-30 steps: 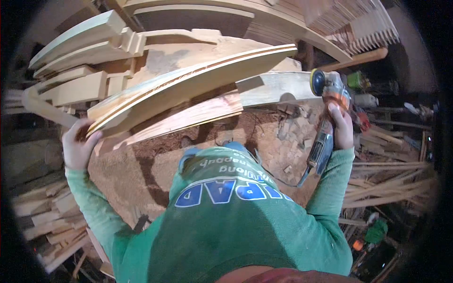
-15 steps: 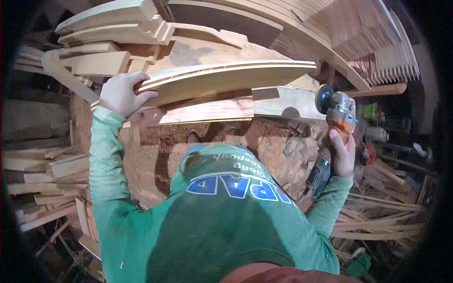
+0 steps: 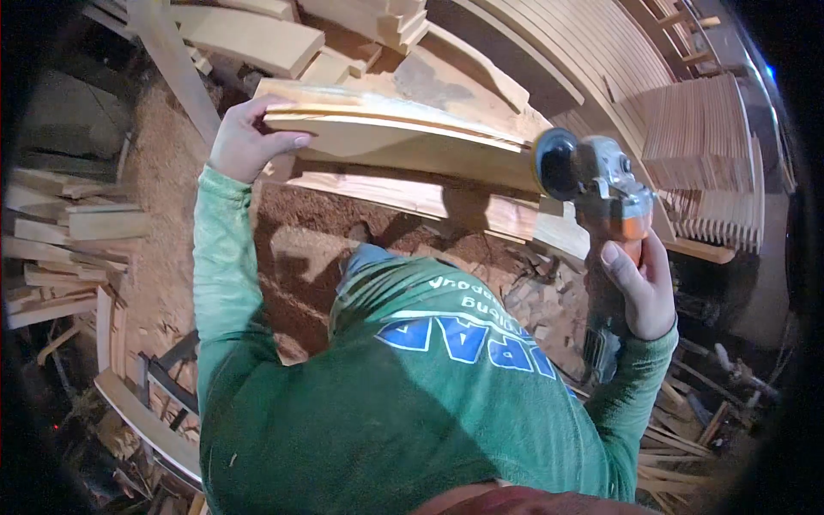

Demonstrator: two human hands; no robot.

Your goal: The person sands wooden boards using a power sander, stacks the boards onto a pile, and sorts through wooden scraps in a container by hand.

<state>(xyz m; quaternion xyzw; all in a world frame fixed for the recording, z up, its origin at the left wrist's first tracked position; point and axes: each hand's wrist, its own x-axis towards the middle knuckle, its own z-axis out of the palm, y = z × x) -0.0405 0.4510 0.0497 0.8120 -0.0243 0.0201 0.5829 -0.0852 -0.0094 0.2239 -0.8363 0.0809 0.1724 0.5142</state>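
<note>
My left hand (image 3: 249, 144) grips the left end of a long curved wooden board (image 3: 403, 153), thumb on the near face and fingers over the top edge. The board stands tilted on its edge over a pale timber piece (image 3: 378, 190). My right hand (image 3: 642, 287) is wrapped round the orange and grey body of an angle grinder (image 3: 620, 190). Its round black disc (image 3: 558, 163) with a yellowish rim overlaps the board's right end in this view. The back of the grinder hangs down by my right sleeve.
Cut wooden blocks (image 3: 249, 39) lie beyond the board at upper left. A stack of thin curved slats (image 3: 699, 137) stands at upper right. Offcuts (image 3: 77, 223) are piled on the left, and sawdust and wood scraps (image 3: 549, 300) cover the ground.
The grinder has come left, from apart from the board to its right end. My left hand still holds the board. The whole view has turned and shifted.
</note>
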